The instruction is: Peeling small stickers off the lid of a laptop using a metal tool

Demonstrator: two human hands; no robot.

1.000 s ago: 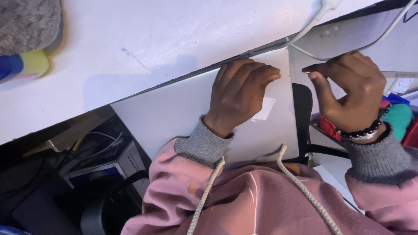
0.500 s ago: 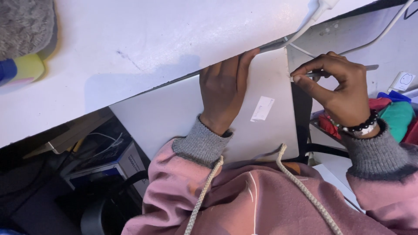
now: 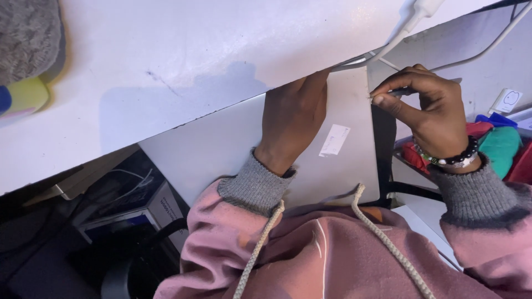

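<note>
Head view, the only one supplied. A flat silver-grey panel (image 3: 233,149), seemingly the closed shell of a laptop or a similar thin slab, lies across the person's lap, its far edge tucked under the near edge of the white desk (image 3: 166,61). A small white sticker (image 3: 334,140) sits near the panel's right edge.

The left hand (image 3: 292,119) lies palm-down on the panel near its far right corner, fingers spread flat and pressing, closed round nothing; the fingertips run under the desk edge and are hidden. The right hand (image 3: 429,116) is pinched shut on a thin dark tool (image 3: 400,93) whose tip meets the panel's right edge at that far corner. What kind of tool it is cannot be made out.

Handling, as judged: the panel looks rigid, smooth and moderately heavy, likely to slide on fabric. It is best held by flat pressure on its face or by its long edges, not by the corner under work. The finish would scratch readily.

Not determinable: the panel's far edge and whatever lies beneath the desk; where the white cable (image 3: 399,39) ends; the contents of the dark space lower left. Coloured cloth (image 3: 499,145) at right is cut off by the frame.
</note>
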